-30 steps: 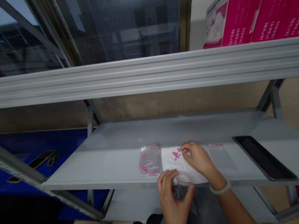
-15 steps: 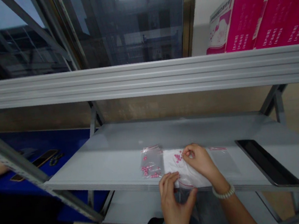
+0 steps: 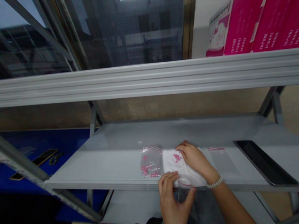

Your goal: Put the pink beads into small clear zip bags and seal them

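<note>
Near the shelf's front edge, my left hand [image 3: 173, 200] has its thumb and fingers on either side of a clear zip bag [image 3: 185, 185] with a red strip, holding its mouth. My right hand [image 3: 195, 159] rests over the far right part of a white sheet [image 3: 170, 165], fingers together and bent down, their tips partly hidden. Just left of these fingertips lies a small cluster of pink beads [image 3: 177, 158] on the sheet. Left of the sheet is a clear zip bag with pink beads [image 3: 152, 162] inside. A flat clear zip bag [image 3: 222, 161] lies to the right.
A black tablet-like slab [image 3: 265, 163] lies on the grey shelf [image 3: 103, 162] at the right. A metal beam [image 3: 145, 81] crosses above, with pink boxes [image 3: 246, 22] beyond it. On the blue table [image 3: 70, 139] at left are a phone [image 3: 45, 157] and a beaded bracelet [image 3: 55, 159].
My right hand has shifted slightly left and away from me, from a pinch right of the beads to the sheet's far edge. My left hand stays at the zip bag.
</note>
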`<state>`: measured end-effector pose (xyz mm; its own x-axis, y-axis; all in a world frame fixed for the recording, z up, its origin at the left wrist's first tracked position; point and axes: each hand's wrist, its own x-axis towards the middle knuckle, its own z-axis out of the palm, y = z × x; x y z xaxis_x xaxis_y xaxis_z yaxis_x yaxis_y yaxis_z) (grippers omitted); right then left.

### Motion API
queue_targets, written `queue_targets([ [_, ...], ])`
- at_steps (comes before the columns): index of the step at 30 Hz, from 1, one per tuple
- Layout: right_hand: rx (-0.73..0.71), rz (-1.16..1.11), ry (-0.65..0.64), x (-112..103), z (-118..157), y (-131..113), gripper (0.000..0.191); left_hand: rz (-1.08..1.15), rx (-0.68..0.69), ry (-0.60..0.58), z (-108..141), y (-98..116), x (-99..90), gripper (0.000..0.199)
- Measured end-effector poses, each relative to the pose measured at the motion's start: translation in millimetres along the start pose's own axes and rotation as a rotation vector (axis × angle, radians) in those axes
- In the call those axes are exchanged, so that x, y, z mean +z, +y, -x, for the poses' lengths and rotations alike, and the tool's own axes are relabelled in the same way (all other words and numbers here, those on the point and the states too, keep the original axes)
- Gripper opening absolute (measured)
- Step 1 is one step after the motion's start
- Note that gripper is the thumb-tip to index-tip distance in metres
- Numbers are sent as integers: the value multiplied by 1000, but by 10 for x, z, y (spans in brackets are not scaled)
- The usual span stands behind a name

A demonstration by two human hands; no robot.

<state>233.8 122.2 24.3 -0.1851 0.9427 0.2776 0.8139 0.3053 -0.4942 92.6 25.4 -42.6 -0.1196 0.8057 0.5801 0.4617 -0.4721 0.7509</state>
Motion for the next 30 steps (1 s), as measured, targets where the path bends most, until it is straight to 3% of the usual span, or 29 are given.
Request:
queue_targets([
  [13, -10, 49, 10, -28, 34, 52, 25, 2, -2, -2, -9, 16, -7, 34],
  [30, -15, -137, 88, 58, -59, 166, 26, 13, -18, -10, -1, 11, -5, 34],
])
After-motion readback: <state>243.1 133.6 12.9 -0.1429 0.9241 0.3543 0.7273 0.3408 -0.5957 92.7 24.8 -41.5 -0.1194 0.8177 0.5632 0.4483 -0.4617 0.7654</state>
